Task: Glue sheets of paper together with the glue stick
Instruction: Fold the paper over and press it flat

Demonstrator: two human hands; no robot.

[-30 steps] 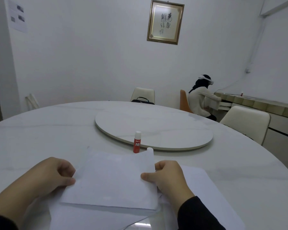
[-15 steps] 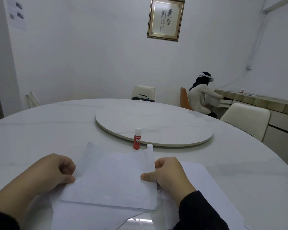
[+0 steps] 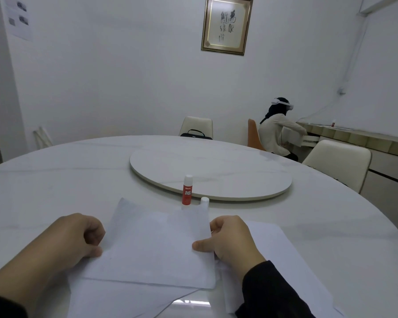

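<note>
The room is plain and white-walled, with a framed calligraphy piece [image 3: 226, 25] hung high and another person [image 3: 279, 131] seated at a side counter [image 3: 359, 140] far to the right. A cream chair [image 3: 338, 164] stands at the right edge of the round white marble bench [image 3: 55, 180], and another chair [image 3: 196, 125] carrying a black bag [image 3: 195, 134] stands at the far side. A raised turntable [image 3: 210, 171] sits in the bench's middle.

Near the wearer lie loose white sheets; the top sheet [image 3: 152, 246] is held over a lower sheet [image 3: 115, 299], with a third sheet [image 3: 283, 249] spread out to the right. The left hand [image 3: 64, 242] pinches the top sheet's left edge, thumb on the paper and fingers curled; the right hand [image 3: 232, 239] pinches the right edge the same way, thumb [image 3: 201, 245] pressed on top.

The glue stick [image 3: 187, 190] stands upright with its long axis vertical, just at the turntable's near rim, straight ahead of the sheet's far edge. It is well apart from both hands. It lies slightly right of centre, so the right hand appears the nearer one to reach forward. A small white cap-like object [image 3: 204, 200] stands just beside it, partly hidden by the paper; whether it is the stick's cap cannot be told.
</note>
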